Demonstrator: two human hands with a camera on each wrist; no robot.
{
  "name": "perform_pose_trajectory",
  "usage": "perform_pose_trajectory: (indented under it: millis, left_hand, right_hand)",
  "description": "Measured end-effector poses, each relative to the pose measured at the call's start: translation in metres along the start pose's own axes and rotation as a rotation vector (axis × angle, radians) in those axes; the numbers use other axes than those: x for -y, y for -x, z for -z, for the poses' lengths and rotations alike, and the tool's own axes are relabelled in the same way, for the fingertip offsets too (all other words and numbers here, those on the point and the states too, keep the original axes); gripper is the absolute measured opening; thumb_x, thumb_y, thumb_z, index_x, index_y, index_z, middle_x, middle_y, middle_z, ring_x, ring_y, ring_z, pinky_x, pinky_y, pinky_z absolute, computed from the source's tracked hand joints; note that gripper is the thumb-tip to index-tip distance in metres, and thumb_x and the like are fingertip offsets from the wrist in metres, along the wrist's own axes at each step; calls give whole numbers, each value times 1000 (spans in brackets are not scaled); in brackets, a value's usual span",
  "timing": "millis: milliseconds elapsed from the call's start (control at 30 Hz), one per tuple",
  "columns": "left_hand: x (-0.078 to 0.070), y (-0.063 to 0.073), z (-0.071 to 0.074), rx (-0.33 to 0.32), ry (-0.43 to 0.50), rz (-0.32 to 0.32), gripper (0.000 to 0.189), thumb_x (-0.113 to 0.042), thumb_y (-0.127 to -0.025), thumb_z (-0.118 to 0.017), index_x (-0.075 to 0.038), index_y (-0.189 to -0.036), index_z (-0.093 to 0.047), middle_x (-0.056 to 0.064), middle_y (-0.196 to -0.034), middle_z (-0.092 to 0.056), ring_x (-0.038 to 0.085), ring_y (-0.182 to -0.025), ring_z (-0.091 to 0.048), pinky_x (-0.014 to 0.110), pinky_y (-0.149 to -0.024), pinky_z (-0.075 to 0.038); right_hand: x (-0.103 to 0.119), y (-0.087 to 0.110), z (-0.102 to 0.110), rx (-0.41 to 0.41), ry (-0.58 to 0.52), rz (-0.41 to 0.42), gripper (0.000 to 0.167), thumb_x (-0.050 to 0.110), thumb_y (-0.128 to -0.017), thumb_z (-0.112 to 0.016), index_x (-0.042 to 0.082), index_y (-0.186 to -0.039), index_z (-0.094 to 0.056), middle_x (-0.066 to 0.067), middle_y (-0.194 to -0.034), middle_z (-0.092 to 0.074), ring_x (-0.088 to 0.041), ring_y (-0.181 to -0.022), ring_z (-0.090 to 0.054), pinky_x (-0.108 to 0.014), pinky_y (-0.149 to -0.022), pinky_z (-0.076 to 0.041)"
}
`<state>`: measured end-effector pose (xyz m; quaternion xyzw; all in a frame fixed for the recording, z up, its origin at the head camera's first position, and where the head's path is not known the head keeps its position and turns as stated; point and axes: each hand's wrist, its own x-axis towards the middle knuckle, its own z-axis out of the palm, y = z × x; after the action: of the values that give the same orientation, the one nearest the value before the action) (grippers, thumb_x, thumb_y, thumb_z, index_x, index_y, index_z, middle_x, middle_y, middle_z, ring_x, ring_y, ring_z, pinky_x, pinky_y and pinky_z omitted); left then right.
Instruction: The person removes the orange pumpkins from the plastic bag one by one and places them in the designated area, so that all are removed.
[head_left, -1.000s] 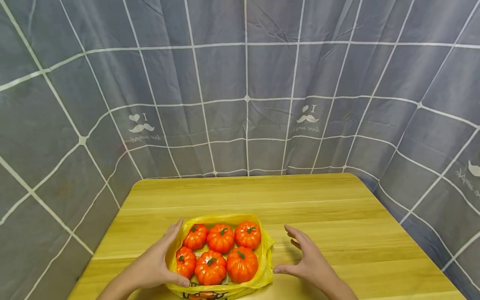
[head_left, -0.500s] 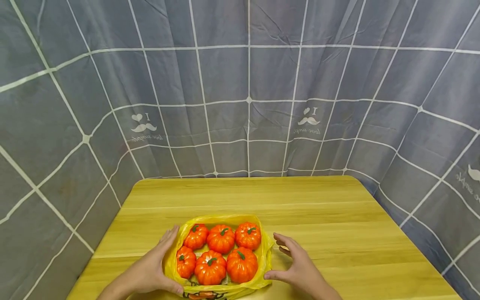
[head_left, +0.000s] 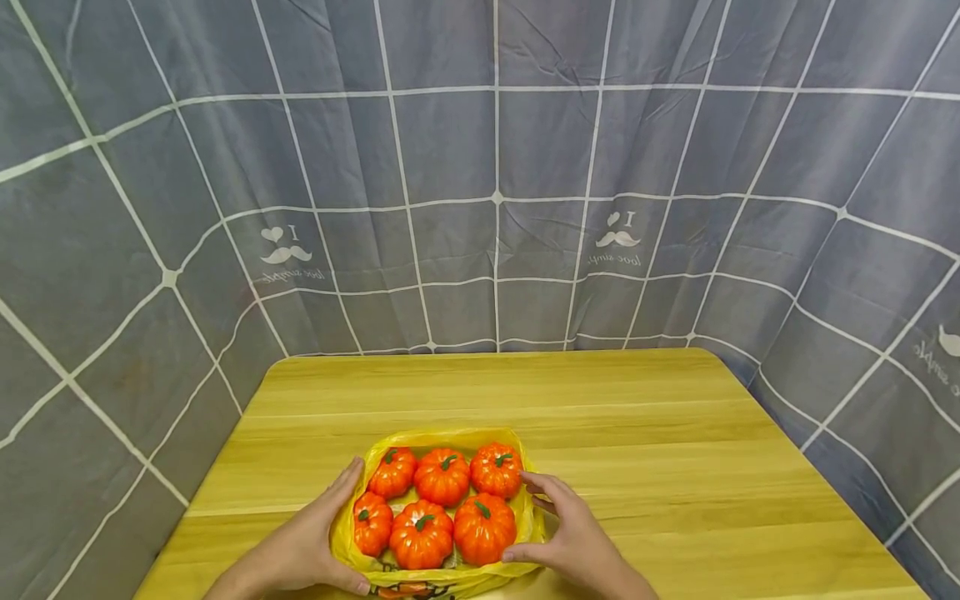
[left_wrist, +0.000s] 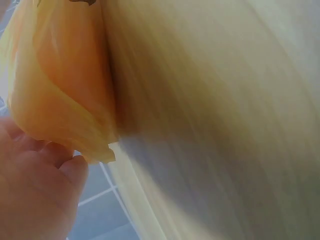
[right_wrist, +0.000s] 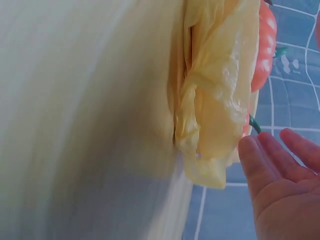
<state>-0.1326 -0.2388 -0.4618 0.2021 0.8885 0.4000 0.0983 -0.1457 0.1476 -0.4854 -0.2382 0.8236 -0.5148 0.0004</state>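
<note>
A yellow plastic bag (head_left: 450,575) stands on the table with its mouth spread wide, dark print on its front side. Inside sit several small orange pumpkins with green stems, among them a front middle pumpkin (head_left: 421,542). My left hand (head_left: 311,533) lies along the bag's left side, thumb at the front corner; in the left wrist view its fingertips (left_wrist: 75,167) touch the plastic. My right hand (head_left: 566,533) is at the right side, its fingertips (right_wrist: 246,145) right at the bag's rim, near a pumpkin stem. The fingers of both hands are spread and gently curved.
The wood-grain table (head_left: 637,417) stretches behind and to the right of the bag. A grey curtain (head_left: 435,167) with white grid lines surrounds the table at the back and sides.
My right hand has moved left from beside the bag to its right rim. The left hand stays along the left side, shifted only slightly. Bag and pumpkins keep their place.
</note>
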Motion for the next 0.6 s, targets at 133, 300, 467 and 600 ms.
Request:
perform_pose_trajectory:
  millis: [133,300,467,600]
  left_hand:
    - [2,0,0,6,6,7,143,-50,-60,-94,-2,-161,-5,24,-165,-2,45,-148,-7,35,-112,-12]
    - [2,-1,0,5,0,-6,143,-50,-60,-93,-1,-161,-5,25,-165,-2,47,-147,-9,24,-109,-11]
    - [1,-1,0,0,-23,-12,143,-52,-59,-93,0,-161,-7,26,-164,-3,48,-146,-12,30,-111,-13]
    - [1,0,0,-5,-14,-14,142,-51,-59,-93,0,-160,-8,26,-164,-4,47,-147,-11,25,-109,-11]
  right_hand:
    - [0,-1,-5,-15,11,13,92,41,-70,-90,0,-142,-50,-14,-139,-56,-36,-121,-57,-44,-101,-49]
    - [0,-2,-11,-13,22,33,91,43,-70,-89,1,-141,-52,-11,-136,-58,-32,-120,-59,-41,-100,-50]
    - [-1,-2,-14,12,44,26,89,45,-71,-89,4,-140,-53,-6,-133,-60,-28,-120,-59,-39,-99,-51]
    - [-1,-2,-17,50,53,7,89,47,-71,-89,5,-140,-54,-4,-134,-60,-26,-122,-57,-38,-101,-49]
